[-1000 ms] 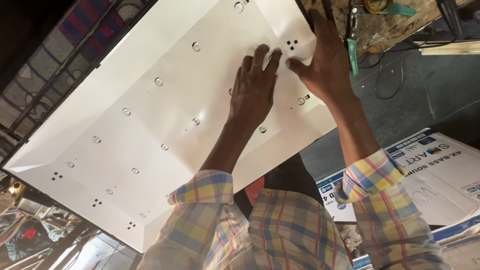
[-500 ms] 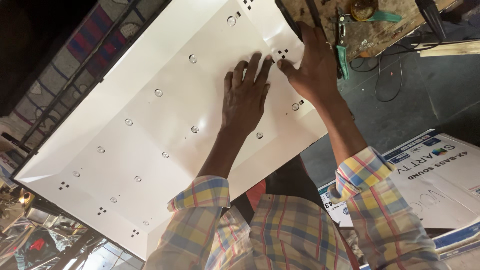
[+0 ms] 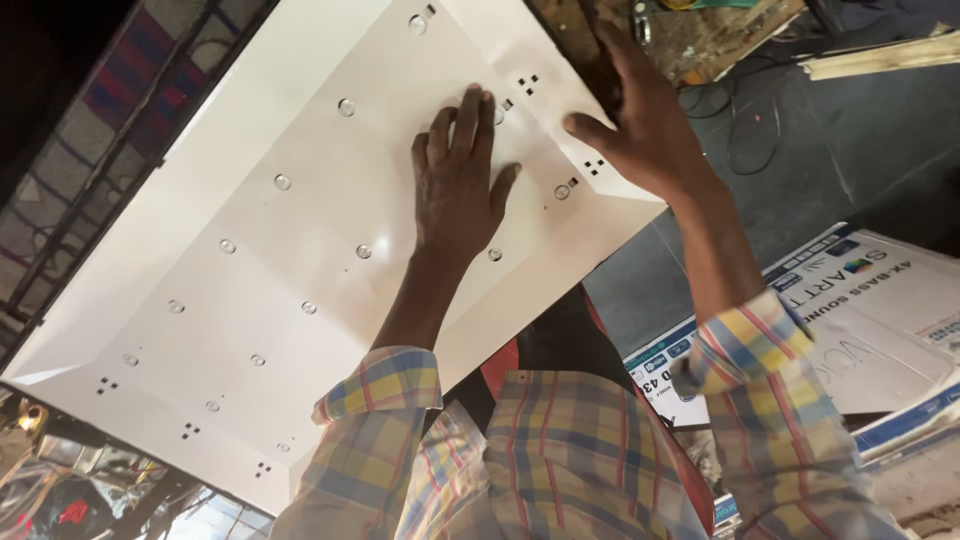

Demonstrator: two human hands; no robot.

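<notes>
A large white reflector sheet (image 3: 250,260) with rows of small round lenses and clusters of tiny holes fills the left and middle of the head view. My left hand (image 3: 462,180) lies flat on it, fingers spread, palm pressing the sheet near its right end. At the sheet's right edge my right hand (image 3: 640,125) rests with fingers spread over the rim and thumb pointing left near a hole cluster. Neither hand grips anything. My checked shirt sleeves reach down to the bottom of the view.
A white printed cardboard box (image 3: 860,320) lies on the dark floor (image 3: 800,150) at the right. A cluttered wooden surface (image 3: 720,30) with tools and a black cable sits at the top. Scattered clutter shows at the bottom left (image 3: 60,500).
My right hand has slid out from the hole cluster to the sheet's right edge. My left hand stays flat on the sheet.
</notes>
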